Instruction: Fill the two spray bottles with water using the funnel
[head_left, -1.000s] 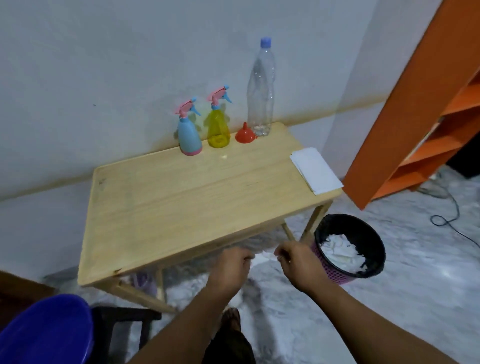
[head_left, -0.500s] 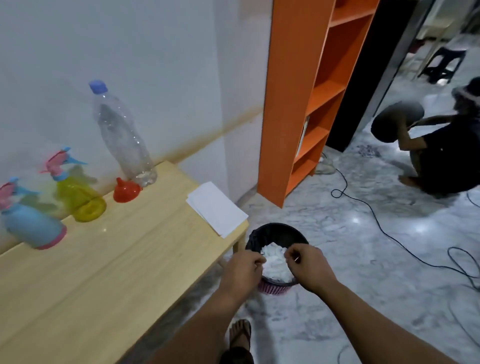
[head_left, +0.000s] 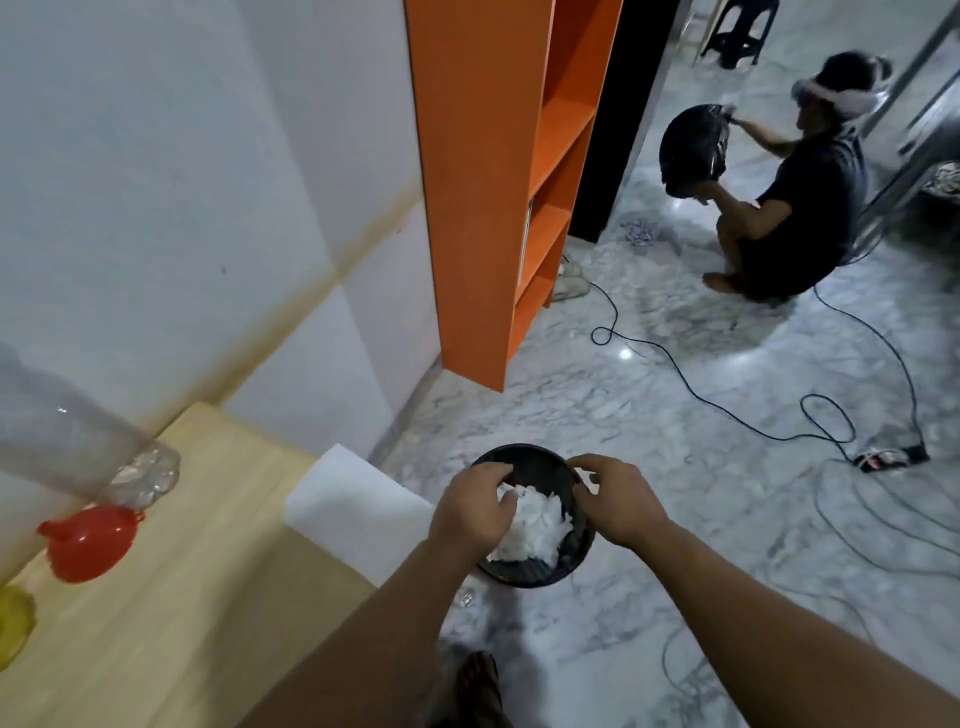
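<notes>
The red funnel (head_left: 88, 543) is lying mouth-down on the wooden bench (head_left: 208, 597) at nine o'clock, beside the clear water bottle (head_left: 78, 447). Both hands are hovering over the black bin (head_left: 530, 571) of white scraps: left hand (head_left: 475, 512) and right hand (head_left: 618, 501) with grip loosely curled, holding nothing visible.

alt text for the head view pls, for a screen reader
Both hands, left hand and right hand, are held over a black waste bin of white paper scraps on the marble floor. At left, a wooden table holds a red funnel, a clear water bottle and white paper.
</notes>
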